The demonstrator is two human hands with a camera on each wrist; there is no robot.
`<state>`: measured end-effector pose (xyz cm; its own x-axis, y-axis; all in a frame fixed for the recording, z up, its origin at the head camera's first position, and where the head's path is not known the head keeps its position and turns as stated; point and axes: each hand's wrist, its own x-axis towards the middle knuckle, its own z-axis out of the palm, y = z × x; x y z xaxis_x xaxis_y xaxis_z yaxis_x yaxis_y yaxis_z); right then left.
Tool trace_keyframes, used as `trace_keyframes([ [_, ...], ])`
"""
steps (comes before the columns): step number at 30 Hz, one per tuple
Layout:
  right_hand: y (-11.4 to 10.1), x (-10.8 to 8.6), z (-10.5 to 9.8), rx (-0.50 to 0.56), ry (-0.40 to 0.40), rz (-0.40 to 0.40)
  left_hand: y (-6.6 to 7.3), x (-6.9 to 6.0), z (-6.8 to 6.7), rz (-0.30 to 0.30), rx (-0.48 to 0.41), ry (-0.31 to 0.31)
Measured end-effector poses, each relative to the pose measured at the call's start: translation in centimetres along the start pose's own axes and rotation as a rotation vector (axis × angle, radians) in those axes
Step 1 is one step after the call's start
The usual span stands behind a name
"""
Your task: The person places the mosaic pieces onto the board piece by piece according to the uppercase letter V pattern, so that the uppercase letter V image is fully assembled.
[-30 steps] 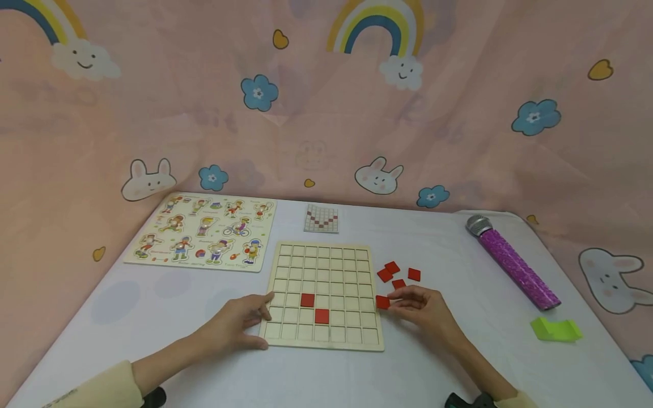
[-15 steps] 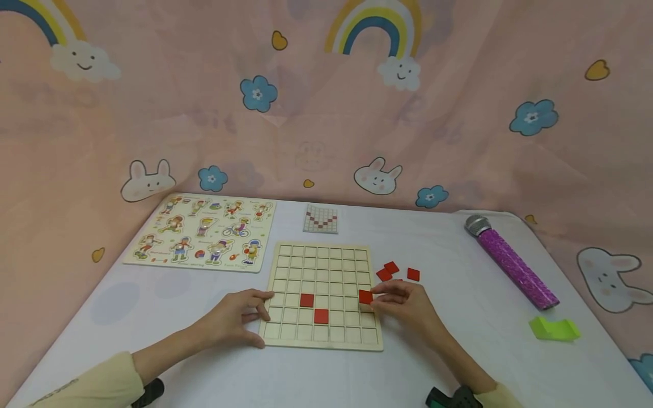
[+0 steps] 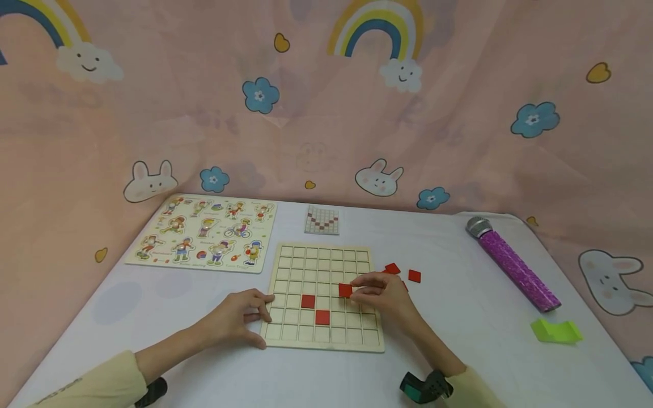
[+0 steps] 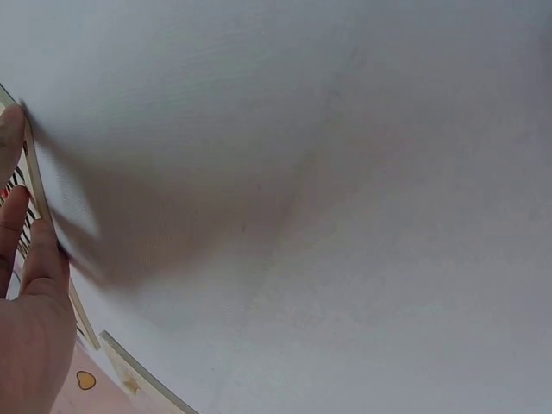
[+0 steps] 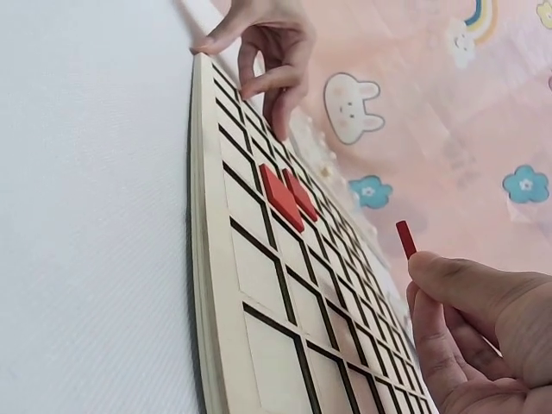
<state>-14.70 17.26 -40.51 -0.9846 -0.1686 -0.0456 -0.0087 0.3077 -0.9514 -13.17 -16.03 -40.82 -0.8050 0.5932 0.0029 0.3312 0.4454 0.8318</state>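
A wooden grid board (image 3: pixel 293 334) lies before me with two red tiles (image 3: pixel 308 301) set in diagonally neighbouring cells. My right hand (image 3: pixel 382 294) pinches another red tile (image 3: pixel 345 290) over the board's right half; the right wrist view shows this tile (image 5: pixel 405 240) raised off the grid, between thumb and fingers (image 5: pixel 483 336). My left hand (image 3: pixel 237 317) rests its thumb and fingertips on the board's left edge, also visible at the far side in the right wrist view. Several loose red tiles (image 3: pixel 414 276) lie right of the board, some partly behind my right hand.
A small card (image 3: pixel 322 220) with a red V pattern lies behind the board. At back left is a picture puzzle board (image 3: pixel 204 232). On the right lie a purple microphone (image 3: pixel 517 269) and a green block (image 3: pixel 556 331). A patterned pink cloth (image 3: pixel 306 130) hangs behind the table.
My right hand has moved left with the pinched tile, from beside the board's right edge to over its right half. My left hand stays at the left edge.
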Motion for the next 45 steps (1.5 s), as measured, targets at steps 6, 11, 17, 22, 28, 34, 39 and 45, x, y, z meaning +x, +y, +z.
trace_keyframes([
  [6,-0.3,0.8,0.9,-0.009,-0.013,-0.026,0.1,-0.1,0.0,-0.008,-0.013,0.001],
  [11,-0.5,1.5,1.8,-0.024,-0.021,-0.015,-0.1,0.0,0.0,-0.002,0.016,-0.001],
  [17,-0.6,2.0,2.7,-0.028,-0.039,-0.023,-0.1,0.0,0.0,0.002,0.019,-0.005],
  [22,-0.6,2.3,3.5,-0.014,-0.058,-0.036,-0.1,0.0,0.0,-0.005,0.027,-0.005],
  [28,-0.7,2.8,4.6,-0.017,-0.069,-0.054,-0.2,0.1,0.0,-0.006,0.010,-0.009],
  [34,-0.8,3.3,5.5,0.016,-0.082,-0.053,-0.2,0.2,0.1,-0.005,0.021,-0.012],
  [39,-0.8,3.7,6.0,0.033,-0.087,-0.068,0.0,0.2,0.1,-0.009,0.035,-0.011],
  [45,-1.3,4.0,6.6,0.016,-0.068,-0.044,0.1,0.2,0.0,-0.012,0.060,-0.010],
])
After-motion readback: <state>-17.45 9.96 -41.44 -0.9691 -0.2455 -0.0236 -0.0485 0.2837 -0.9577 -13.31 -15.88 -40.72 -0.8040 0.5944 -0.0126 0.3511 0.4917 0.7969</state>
